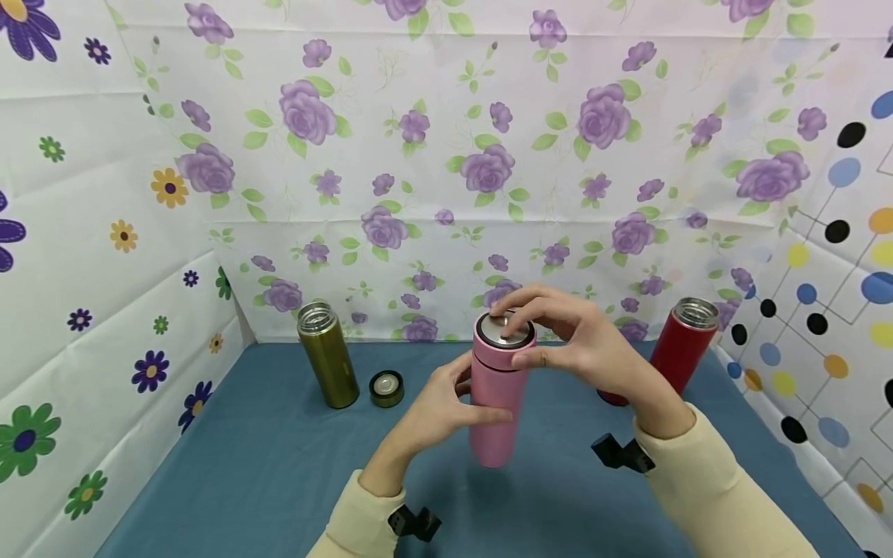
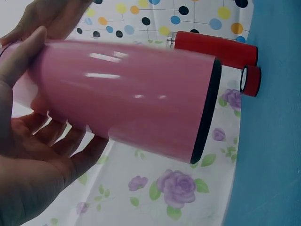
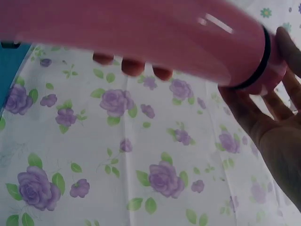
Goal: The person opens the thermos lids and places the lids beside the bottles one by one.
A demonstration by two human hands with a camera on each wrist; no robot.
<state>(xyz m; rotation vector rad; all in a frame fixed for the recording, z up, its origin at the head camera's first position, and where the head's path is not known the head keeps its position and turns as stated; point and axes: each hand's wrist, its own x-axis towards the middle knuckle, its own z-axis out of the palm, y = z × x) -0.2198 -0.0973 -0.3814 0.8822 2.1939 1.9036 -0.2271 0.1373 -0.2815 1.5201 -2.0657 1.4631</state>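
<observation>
A pink thermos is held up over the blue table, its top leaning slightly away from upright. My left hand grips its body, thumb across the front and fingers round the far side. At the top, my right hand holds the pink lid, fingers and thumb about its rim. The lid sits on the thermos, with a dark ring between them. In the left wrist view the black base of the thermos shows. The right wrist view has the fingers of my right hand round the lid end.
An uncapped olive-green thermos stands at the back left, its lid beside it. At the back right is an uncapped red thermos, partly behind my right wrist, with its red lid nearby. Flowered cloth hangs behind the table.
</observation>
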